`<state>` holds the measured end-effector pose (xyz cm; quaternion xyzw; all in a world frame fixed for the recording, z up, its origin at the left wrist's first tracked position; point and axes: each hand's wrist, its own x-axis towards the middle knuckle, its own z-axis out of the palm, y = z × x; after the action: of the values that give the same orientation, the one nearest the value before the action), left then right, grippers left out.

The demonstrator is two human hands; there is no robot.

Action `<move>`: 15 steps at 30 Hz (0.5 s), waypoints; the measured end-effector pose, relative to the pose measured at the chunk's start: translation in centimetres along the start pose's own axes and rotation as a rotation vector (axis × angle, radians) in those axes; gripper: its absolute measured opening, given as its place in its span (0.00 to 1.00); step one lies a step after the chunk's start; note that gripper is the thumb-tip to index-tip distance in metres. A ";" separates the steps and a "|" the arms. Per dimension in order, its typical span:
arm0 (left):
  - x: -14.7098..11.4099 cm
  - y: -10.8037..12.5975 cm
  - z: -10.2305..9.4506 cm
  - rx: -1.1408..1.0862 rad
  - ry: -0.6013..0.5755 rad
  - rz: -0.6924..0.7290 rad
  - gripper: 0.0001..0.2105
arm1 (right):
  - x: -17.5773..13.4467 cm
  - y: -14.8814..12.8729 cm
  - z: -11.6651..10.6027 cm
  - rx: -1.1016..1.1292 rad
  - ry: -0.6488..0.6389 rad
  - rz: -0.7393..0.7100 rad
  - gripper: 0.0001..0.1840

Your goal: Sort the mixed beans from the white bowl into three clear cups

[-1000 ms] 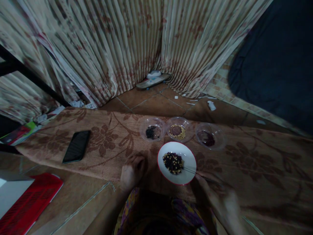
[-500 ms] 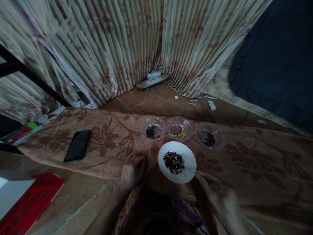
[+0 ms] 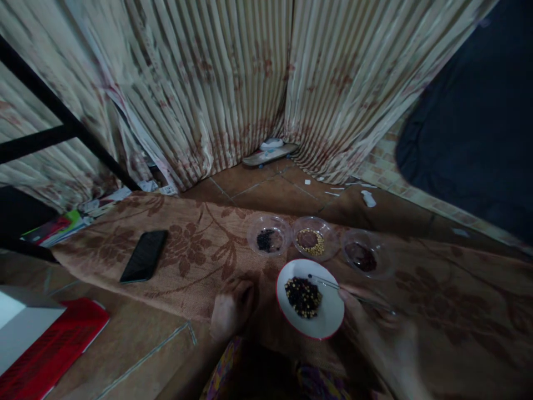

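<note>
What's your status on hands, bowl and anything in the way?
Right hand gripping tweezers, dark bean at tips. Left hand curled on cloth. White bowl holding mixed beans. Three clear tubs just beyond, none covering it.

No lettering, brand or number can be read, the marks on the papers [image 3: 168, 190] at the far left being too small to be made out.

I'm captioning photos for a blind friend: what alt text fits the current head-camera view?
A right hand holds metal tweezers over a white bowl of mixed dark and yellow beans, one dark bean at the tips. The left hand rests curled on patterned cloth; three clear dishes and a phone lie nearby.
</note>
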<state>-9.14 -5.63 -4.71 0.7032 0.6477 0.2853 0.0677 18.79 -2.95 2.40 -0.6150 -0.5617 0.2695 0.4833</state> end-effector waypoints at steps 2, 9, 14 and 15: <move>0.0 0.2 -0.2 -0.012 -0.009 0.003 0.08 | 2.1 -1.6 2.4 0.060 -0.049 -0.086 0.13; -0.1 0.3 -0.2 -0.029 0.002 -0.007 0.08 | 5.5 -3.9 7.4 0.152 -0.094 -0.169 0.13; -0.2 0.1 0.0 -0.025 -0.031 -0.017 0.07 | 3.4 -2.8 4.3 0.088 0.003 -0.132 0.11; -0.2 0.1 0.0 -0.027 -0.036 -0.017 0.07 | 2.9 -2.5 3.4 0.075 0.019 -0.120 0.11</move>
<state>-9.10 -5.82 -4.72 0.7016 0.6485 0.2808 0.0911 15.38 0.52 3.94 -0.5642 -0.5827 0.2548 0.5266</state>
